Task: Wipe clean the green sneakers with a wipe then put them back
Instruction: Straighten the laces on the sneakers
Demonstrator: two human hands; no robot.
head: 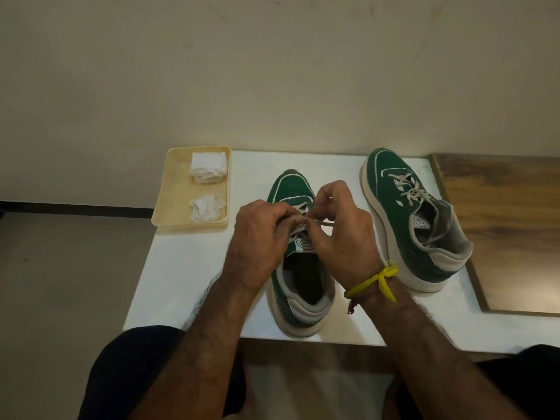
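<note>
Your left hand [260, 237] and your right hand [339, 225] met over the nearer green suede sneaker with the cream rubber sole [298, 268], which stood upright on the white-topped bench [188, 268], toe pointing away from you toward the wall. Both hands had their fingers curled, each pinching the white shoelace [325, 222] above the tongue; a short loop of lace showed between your fingertips. The knuckles hid most of the lacing, so the state of the knot could not be told.

The second green suede sneaker [415, 219] stood to the right of the first, apart from it, toe also pointing away and angled a little leftward, its grey laces lying loose over the opening. Its heel sat near the seam where the white surface met the brown wood-grain panel [500, 225].

At the far left corner of the bench lay a shallow cream plastic tray [172, 189], overhanging the left edge a little. In it were a folded stack of white wipes [208, 166] at the far end and a crumpled white wipe [207, 207] at the near end, apart from each other.

A yellow thread band [375, 281] was tied round your right wrist.
</note>
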